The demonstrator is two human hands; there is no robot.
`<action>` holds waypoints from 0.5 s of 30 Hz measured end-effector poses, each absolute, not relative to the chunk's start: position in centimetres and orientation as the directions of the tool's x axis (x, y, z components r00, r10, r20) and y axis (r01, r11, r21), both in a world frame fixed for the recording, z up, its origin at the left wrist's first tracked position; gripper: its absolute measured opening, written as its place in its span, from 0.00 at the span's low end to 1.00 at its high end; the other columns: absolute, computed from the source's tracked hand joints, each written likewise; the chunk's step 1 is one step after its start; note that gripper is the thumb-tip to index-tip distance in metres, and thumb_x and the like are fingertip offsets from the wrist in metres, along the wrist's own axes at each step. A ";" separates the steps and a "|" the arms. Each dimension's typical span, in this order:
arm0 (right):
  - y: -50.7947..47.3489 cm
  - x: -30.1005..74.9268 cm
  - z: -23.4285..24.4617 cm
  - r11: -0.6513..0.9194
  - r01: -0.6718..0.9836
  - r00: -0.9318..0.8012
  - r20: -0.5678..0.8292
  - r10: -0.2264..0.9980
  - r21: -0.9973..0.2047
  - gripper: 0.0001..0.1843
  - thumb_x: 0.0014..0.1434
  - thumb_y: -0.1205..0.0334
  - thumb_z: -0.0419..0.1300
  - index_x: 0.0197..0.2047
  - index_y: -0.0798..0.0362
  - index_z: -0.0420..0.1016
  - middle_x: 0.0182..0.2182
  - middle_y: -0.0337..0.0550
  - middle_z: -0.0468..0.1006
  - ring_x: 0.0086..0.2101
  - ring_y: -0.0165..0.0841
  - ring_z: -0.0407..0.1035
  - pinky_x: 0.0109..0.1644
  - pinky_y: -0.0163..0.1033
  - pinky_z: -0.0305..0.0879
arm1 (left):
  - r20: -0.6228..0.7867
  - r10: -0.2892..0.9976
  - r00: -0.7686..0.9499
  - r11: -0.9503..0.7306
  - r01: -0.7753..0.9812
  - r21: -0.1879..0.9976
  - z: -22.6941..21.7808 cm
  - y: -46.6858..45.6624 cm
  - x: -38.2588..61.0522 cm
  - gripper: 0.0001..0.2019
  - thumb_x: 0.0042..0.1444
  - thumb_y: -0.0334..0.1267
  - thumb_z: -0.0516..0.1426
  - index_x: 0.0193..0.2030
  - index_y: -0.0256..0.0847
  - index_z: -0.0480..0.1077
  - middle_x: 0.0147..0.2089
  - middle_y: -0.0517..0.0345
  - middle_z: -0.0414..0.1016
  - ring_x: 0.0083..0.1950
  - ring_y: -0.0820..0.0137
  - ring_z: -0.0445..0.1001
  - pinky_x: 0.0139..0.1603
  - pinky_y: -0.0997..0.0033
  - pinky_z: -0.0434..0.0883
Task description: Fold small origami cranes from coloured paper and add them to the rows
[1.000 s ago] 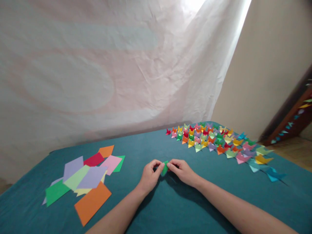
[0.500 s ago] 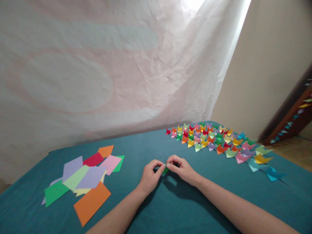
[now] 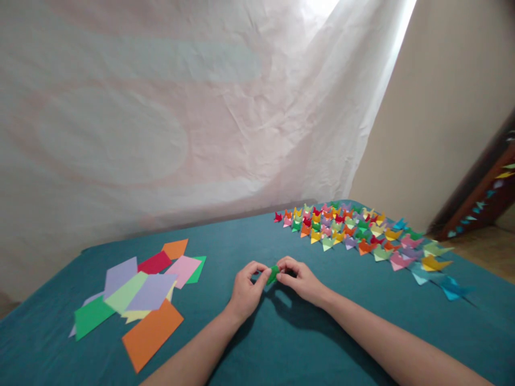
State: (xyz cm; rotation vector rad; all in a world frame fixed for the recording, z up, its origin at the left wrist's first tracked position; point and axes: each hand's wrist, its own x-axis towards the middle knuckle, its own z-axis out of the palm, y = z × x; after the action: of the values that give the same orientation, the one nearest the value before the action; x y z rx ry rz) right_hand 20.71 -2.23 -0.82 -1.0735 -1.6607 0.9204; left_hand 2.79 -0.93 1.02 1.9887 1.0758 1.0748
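Note:
A small folded piece of green paper is held just above the teal tablecloth, between both of my hands. My left hand pinches its left side with thumb and fingertips. My right hand pinches its right side in the same way. Most of the paper is hidden by my fingers.
A loose pile of flat coloured paper sheets lies at the left, with an orange sheet nearest me. Several rows of small folded paper figures cover the table's right back part. A white cloth hangs behind the table.
My hands have drawn a little closer together and risen slightly, and the green paper now looks smaller and more tightly pinched between the fingertips.

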 end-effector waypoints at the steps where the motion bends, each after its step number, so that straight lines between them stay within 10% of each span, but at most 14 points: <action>1: -2.2 20.7 -0.8 0.342 0.245 -0.193 0.300 0.934 -0.907 0.08 0.54 0.58 0.59 0.33 0.54 0.73 0.33 0.40 0.70 0.31 0.29 0.64 0.37 0.35 0.61 | 0.354 0.876 0.326 -0.461 0.356 0.813 1.0 -0.9 2.8 0.13 0.57 0.45 0.53 0.30 0.38 0.71 0.30 0.57 0.72 0.35 0.69 0.69 0.39 0.73 0.65; 15: -2.4 20.7 -1.1 0.331 0.282 -0.236 0.269 0.934 -0.901 0.11 0.59 0.55 0.55 0.33 0.55 0.72 0.25 0.37 0.70 0.28 0.29 0.62 0.34 0.34 0.59 | 0.228 0.908 0.351 -0.315 0.212 0.925 0.3 -0.3 2.8 0.15 0.56 0.48 0.54 0.34 0.37 0.70 0.31 0.57 0.72 0.33 0.71 0.69 0.35 0.75 0.66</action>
State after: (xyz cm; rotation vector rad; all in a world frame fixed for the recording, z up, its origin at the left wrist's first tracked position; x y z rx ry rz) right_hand 20.69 -2.41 -1.05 -1.0958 -1.7197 0.9351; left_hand 2.76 -0.30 0.27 1.7518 0.9971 1.0148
